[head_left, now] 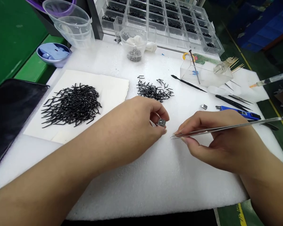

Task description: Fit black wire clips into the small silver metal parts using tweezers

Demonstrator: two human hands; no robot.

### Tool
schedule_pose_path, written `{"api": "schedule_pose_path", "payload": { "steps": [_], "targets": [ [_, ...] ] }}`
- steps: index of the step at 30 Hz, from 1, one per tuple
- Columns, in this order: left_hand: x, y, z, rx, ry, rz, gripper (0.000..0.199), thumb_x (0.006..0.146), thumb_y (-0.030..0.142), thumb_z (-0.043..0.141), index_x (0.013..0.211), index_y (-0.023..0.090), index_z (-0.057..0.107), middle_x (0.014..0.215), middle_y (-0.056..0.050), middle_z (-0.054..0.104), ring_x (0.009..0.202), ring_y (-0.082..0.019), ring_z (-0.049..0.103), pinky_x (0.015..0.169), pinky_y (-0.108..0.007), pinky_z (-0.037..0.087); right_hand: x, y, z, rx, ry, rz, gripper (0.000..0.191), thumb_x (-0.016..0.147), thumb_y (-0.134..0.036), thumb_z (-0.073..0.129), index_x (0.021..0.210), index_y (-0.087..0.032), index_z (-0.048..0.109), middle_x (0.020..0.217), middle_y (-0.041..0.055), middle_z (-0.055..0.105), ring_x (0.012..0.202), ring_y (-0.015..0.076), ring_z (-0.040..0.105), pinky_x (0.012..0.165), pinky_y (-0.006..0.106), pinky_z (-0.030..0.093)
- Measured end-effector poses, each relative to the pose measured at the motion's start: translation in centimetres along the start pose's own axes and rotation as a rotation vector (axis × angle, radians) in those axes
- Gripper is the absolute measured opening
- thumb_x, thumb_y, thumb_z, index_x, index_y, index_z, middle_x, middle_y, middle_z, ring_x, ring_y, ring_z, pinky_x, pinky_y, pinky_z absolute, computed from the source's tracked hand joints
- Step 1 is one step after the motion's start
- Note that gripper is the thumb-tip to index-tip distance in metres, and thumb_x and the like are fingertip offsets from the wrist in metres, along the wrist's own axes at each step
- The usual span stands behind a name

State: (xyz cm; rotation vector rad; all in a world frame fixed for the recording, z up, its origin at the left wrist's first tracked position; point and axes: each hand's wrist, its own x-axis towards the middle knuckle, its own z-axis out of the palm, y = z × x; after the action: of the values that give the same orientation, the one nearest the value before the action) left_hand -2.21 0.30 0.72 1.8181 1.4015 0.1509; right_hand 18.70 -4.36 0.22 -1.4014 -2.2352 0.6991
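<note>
Between the thumb and fingers of my left hand (pixel 141 125) is a small silvery metal block (pixel 161 122), its details too small to make out. My right hand (pixel 212 138) pinches a pair of metal tweezers (pixel 226 127), whose tips point left and lie a short way from the block, apart from it. Just beyond my left hand is a small heap of bent black wire pieces (pixel 153 91) on the white foam sheet (pixel 136 188). Another small shiny metal block (pixel 203 107) rests on the foam beyond my right hand.
A larger pile of black wire pieces (pixel 72 105) covers white paper (pixel 110 86) at left. Behind stand a clear cup (pixel 133 44) and a compartment box (pixel 160 25) of black pieces. A blue utility knife (pixel 238 112), dark tweezers (pixel 232 102) and a clear acrylic box (pixel 205 73) lie right.
</note>
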Motion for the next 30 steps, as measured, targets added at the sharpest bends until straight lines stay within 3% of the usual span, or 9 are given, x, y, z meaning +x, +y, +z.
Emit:
{"api": "schedule_pose_path", "payload": {
  "steps": [19, 24, 30],
  "targets": [
    [0.22, -0.77, 0.33, -0.017, 0.028, 0.072, 0.019, 0.078, 0.041, 0.069, 0.093, 0.032, 0.079, 0.072, 0.002, 0.071, 0.053, -0.014, 0.061, 0.046, -0.027, 0.039, -0.05, 0.23, -0.06, -0.046, 0.006, 0.018, 0.02, 0.072, -0.007, 0.071, 0.079, -0.026, 0.074, 0.077, -0.0044, 0.079, 0.066, 0.0165, 0.072, 0.055, 0.026, 0.054],
    [0.13, -0.72, 0.32, -0.01, 0.029, 0.073, 0.021, 0.078, 0.04, 0.069, 0.095, 0.032, 0.079, 0.076, 0.002, 0.073, 0.055, -0.015, 0.062, 0.047, -0.027, 0.04, 0.0, 0.24, 0.05, -0.051, 0.017, 0.013, 0.021, 0.071, -0.007, 0.07, 0.079, -0.025, 0.075, 0.077, -0.0042, 0.079, 0.063, 0.0165, 0.072, 0.048, 0.025, 0.049],
    [0.17, -0.76, 0.35, 0.003, 0.042, 0.078, 0.016, 0.077, 0.041, 0.071, 0.09, 0.034, 0.078, 0.071, 0.005, 0.072, 0.053, -0.014, 0.061, 0.045, -0.027, 0.04, 0.13, 0.07, 0.11, -0.052, 0.01, -0.016, 0.018, 0.072, -0.007, 0.07, 0.077, -0.024, 0.074, 0.076, -0.005, 0.079, 0.058, 0.0121, 0.069, 0.049, 0.022, 0.048]
  ]
}}
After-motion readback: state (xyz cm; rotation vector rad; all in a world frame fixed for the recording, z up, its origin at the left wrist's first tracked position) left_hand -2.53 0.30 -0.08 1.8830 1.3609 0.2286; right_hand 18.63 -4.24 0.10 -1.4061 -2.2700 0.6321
